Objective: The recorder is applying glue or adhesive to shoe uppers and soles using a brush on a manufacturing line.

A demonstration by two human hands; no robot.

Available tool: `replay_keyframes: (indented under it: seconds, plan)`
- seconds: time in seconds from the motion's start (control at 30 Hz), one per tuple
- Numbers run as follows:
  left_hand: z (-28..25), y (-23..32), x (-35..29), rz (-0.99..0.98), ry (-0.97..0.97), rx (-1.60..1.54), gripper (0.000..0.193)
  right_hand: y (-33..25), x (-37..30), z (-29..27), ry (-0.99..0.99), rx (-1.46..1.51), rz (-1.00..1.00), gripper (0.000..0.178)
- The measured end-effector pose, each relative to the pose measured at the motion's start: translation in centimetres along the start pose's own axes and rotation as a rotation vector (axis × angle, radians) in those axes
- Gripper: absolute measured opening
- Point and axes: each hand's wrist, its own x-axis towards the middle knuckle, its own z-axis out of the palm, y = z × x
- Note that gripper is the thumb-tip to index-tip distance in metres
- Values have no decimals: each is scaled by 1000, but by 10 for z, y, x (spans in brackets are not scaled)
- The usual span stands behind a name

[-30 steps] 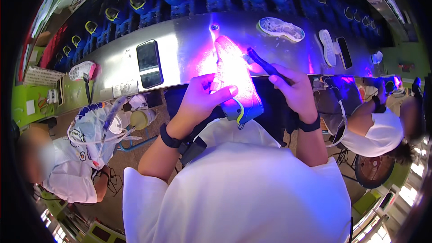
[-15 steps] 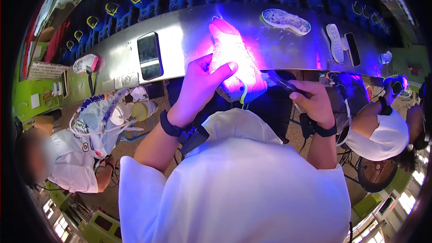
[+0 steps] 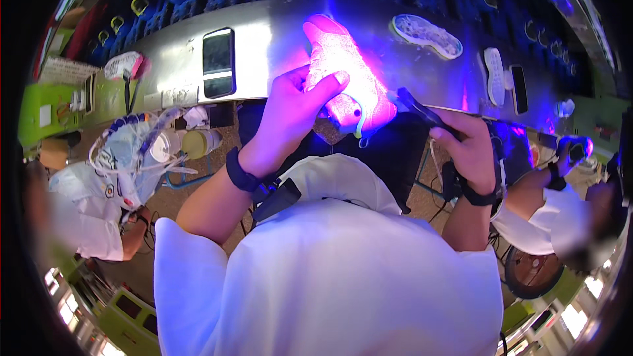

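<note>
The knitted shoe upper glowing pink under violet light point(image 3: 343, 79) is sitting just above the middle of the frame, lifted clear of the long brushed-metal workbench point(image 3: 264, 46) that is curving across the upper part of the picture. The likeliest trouble, as I judge it, is the shoe twisting or slipping: the left hand point(image 3: 290, 115) is gripping it from one side only, with the heel end and its pale blue pull loop point(image 3: 359, 125) hanging unsupported toward the centre. A second risk is the beam wandering off the fabric, since the slim black torch-like tool point(image 3: 422, 111) is being held at a slant just beside the heel and a small wrist turn would be throwing the light elsewhere.

The left hand's fingers point(image 3: 333, 82) are curling narrowly around the side of the shoe, thumb on the near side, pinching the upper firmly. The right hand point(image 3: 471, 148), right of centre, is closing around the tool's handle, fingers wrapped tight with no gap showing; whether the tool's tip is touching the shoe I cannot tell, as the glare is washing out that spot.

A white outsole with a speckled face point(image 3: 425, 34) is lying on the bench toward the upper right, well apart from both hands, and a dark flat screen point(image 3: 217, 62) is resting on it toward the upper left.
</note>
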Motion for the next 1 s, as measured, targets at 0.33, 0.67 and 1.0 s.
replay_keyframes:
  seconds: [0.33,0.67,1.0]
  plan:
    - [-34,-4,-9,-203,-75,-374,41,-47,14,19,87,-258,-173,38]
    - [-47,12,-25,-417,3,-753,41,-88,42,37,90,-458,-328,37]
    - [-49,10,-26,-765,-115,-1101,49,-76,49,30,96,-431,-386,36]
